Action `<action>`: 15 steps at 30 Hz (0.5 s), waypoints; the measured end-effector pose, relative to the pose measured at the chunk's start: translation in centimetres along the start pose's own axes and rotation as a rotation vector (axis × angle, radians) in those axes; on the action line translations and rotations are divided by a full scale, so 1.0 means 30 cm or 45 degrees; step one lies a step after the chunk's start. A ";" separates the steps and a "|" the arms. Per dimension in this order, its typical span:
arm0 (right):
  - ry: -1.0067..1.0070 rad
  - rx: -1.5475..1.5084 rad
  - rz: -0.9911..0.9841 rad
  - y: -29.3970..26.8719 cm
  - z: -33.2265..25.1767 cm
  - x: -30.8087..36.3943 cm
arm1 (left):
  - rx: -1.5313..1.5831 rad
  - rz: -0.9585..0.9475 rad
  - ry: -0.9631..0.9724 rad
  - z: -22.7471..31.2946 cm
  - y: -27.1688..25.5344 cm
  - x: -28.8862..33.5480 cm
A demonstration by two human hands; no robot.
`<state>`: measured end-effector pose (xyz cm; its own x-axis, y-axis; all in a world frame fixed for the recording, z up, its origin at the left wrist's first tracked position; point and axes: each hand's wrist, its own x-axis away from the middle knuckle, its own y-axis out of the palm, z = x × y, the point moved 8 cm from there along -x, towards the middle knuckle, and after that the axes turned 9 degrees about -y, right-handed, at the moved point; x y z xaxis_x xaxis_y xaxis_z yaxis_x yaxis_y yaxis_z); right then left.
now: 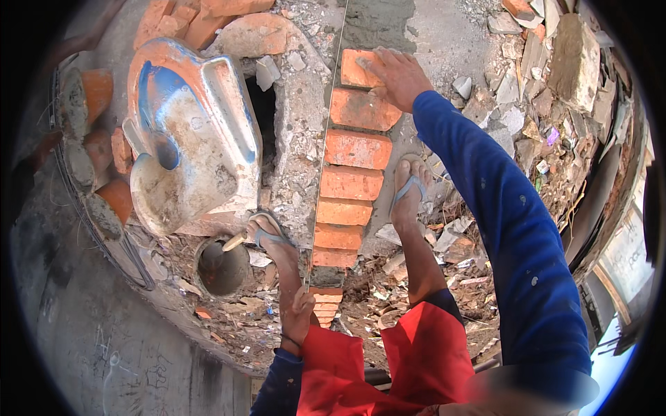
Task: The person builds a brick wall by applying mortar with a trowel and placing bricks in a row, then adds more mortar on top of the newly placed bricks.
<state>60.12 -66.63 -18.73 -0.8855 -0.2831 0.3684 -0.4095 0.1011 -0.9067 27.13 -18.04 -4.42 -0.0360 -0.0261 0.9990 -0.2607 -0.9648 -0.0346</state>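
At the far end of a row of orange bricks (356, 149), my right hand (400, 75) grips a brick (355, 69), its fingers over the top and the thumb by the joint. Grey wet mortar (378, 24) lies beyond that brick. A taut string (333, 90) runs along the row's left side. Down by my left leg, my left hand (298, 312) has its fingers curled together next to the string's near end. Whether it holds the string is too small to tell.
A dirty white-and-blue ceramic squat toilet pan (198, 125) lies left of the row. A round bucket (222, 267) with a wooden handle (234, 243) sticking out stands near my left foot (267, 232). Rubble (513, 104) covers the right side, by my right foot (409, 187). A dark hole (262, 114) borders the pan.
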 end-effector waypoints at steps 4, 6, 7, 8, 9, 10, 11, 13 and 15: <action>0.019 -0.103 0.092 -0.004 0.030 0.025 | -0.153 -0.069 0.012 0.007 0.059 -0.034; 0.098 -0.096 0.075 0.019 0.057 0.048 | -0.181 -0.074 0.015 0.000 0.092 -0.037; 0.178 -0.093 0.060 0.034 0.076 0.059 | -0.177 -0.078 0.017 -0.005 0.103 -0.037; 0.176 -0.089 0.059 0.048 0.072 0.070 | -0.155 -0.090 -0.005 -0.014 0.115 -0.039; 0.223 -0.057 0.028 0.057 0.063 0.080 | -0.132 -0.097 -0.025 -0.022 0.121 -0.042; 0.270 -0.026 -0.003 0.062 0.062 0.083 | -0.129 -0.094 -0.022 -0.025 0.126 -0.042; 0.266 -0.027 0.001 0.062 0.061 0.071 | -0.056 -0.111 -0.040 -0.031 0.132 -0.042; 0.324 0.022 0.002 0.055 0.059 0.066 | 0.010 -0.130 -0.067 -0.037 0.131 -0.038; 0.327 0.019 -0.012 0.052 0.062 0.058 | 0.025 -0.160 -0.095 -0.035 0.134 -0.042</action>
<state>58.34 -68.73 -19.89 -0.9091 -0.0323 0.4154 -0.4166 0.0845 -0.9051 25.12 -21.60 -5.86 0.0681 0.0768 0.9947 -0.2396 -0.9666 0.0910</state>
